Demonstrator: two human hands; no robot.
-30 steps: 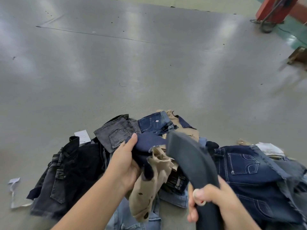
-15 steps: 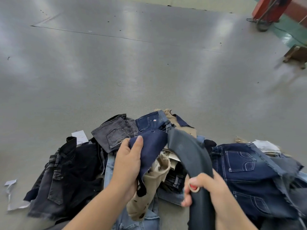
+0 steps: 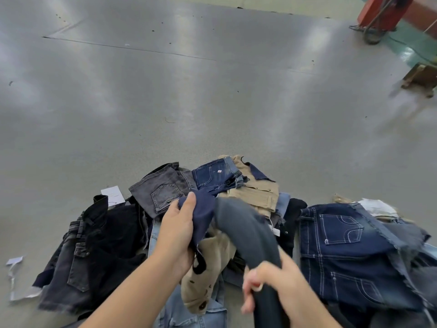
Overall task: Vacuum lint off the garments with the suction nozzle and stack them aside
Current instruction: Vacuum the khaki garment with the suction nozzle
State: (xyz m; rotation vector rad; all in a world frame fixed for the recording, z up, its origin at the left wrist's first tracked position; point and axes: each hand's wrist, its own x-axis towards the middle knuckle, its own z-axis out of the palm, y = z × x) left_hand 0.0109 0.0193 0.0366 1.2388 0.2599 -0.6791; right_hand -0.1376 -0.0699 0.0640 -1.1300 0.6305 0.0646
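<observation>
A heap of denim and khaki garments point(image 3: 255, 192) lies on the grey floor in front of me. My left hand point(image 3: 176, 235) grips a navy piece of cloth point(image 3: 202, 216) with a khaki part hanging below it, held just above the heap. My right hand point(image 3: 272, 287) is closed around a dark grey suction hose point(image 3: 246, 235). The hose curves up and over, and its nozzle end meets the navy cloth beside my left thumb. The mouth of the nozzle is hidden by the cloth.
Black and dark grey jeans point(image 3: 94, 252) spread at the left, dark blue jeans with white stitching point(image 3: 343, 252) at the right. White paper tags point(image 3: 113, 194) lie on the floor at the left. A red machine base point(image 3: 383, 13) and a wooden block point(image 3: 421, 78) stand at the far right.
My left hand has lifted the navy cloth higher and shifted its grip. My right hand slid down the hose, and the nozzle end has come closer against the cloth.
</observation>
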